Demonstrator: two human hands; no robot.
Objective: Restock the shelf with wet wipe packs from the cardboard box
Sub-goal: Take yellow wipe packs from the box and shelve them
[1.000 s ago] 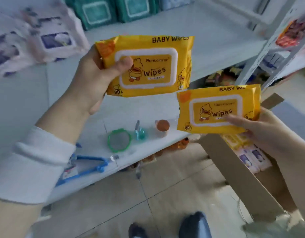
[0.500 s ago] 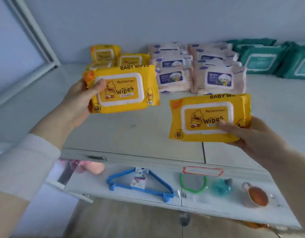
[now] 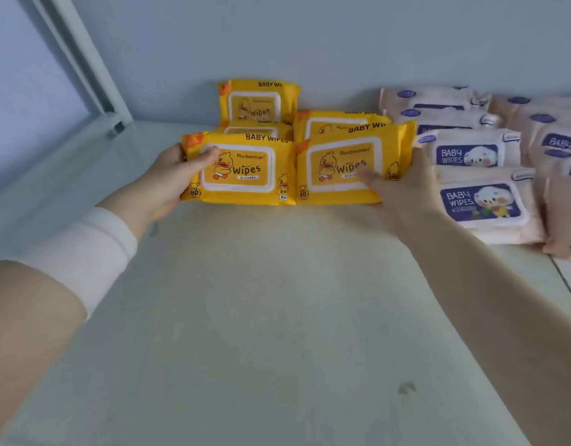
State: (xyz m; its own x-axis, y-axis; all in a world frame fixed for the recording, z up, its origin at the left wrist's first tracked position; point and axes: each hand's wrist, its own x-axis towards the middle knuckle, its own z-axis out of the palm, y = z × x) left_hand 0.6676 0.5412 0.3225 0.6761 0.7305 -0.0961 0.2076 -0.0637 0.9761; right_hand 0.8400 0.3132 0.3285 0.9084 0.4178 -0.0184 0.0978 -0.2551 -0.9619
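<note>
Both forearms stretch forward over the shelf (image 3: 277, 317), the left hand (image 3: 171, 178) with fingers clamped on one yellow pack (image 3: 242, 169), the right hand (image 3: 406, 188) clamped likewise on a second pack (image 3: 342, 169) touching it, stacked packs (image 3: 258, 101) just beyond the fingers.

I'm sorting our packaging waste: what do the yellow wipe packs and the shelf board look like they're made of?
The yellow packs look like soft printed plastic film, slightly glossy: the end seams are crimped and wrinkled. The white-framed lid on the front is perhaps a stiffer plastic. The shelf board looks hard, matte and off-white, faintly mottled and scuffed. It may be painted metal or laminate; I cannot tell which.
</note>
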